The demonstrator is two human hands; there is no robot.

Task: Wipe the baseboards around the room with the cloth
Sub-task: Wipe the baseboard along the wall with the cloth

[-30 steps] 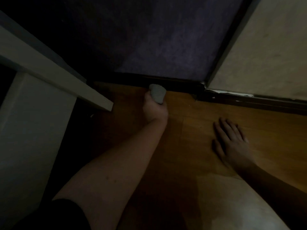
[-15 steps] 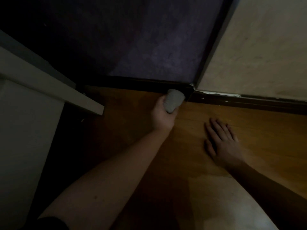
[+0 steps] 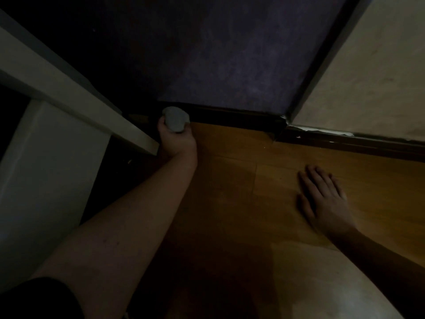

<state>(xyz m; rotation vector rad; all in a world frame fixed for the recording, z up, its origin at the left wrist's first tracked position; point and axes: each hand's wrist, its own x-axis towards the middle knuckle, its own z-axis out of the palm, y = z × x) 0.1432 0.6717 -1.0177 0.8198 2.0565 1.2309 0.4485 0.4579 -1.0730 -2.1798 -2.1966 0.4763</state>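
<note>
At the far left a pale piece of furniture (image 3: 53,157) is seen, its slanting top edge reaching towards the wall; only one such piece is in view. Just to its right, the left hand (image 3: 177,143) is clenched around one cloth (image 3: 176,119). The cloth is shown as a small, bunched, grey-blue wad, rounded at the top, with most of it standing clear above the fingers. It is pressed against the dark baseboard (image 3: 234,117) at the foot of the purple wall (image 3: 230,54), close beside the furniture's edge and well to the left of the room's corner. A dark short sleeve (image 3: 39,300) is visible at the bottom left, above the bare forearm.

Further right, two lengths of baseboard are counted: the dark one under the purple wall and a second one (image 3: 358,143) under the light wall (image 3: 379,84), the two meeting at the corner. Along the top of the second length, chipped white flakes can be made out. The wooden floor (image 3: 230,180) is lit more brightly towards the right.

At the right, the right hand (image 3: 324,201) is laid flat on the floor, palm down, fingers spread and holding nothing, well apart from the cloth.

No brand, label or writing can be read anywhere; the scene is dim.
</note>
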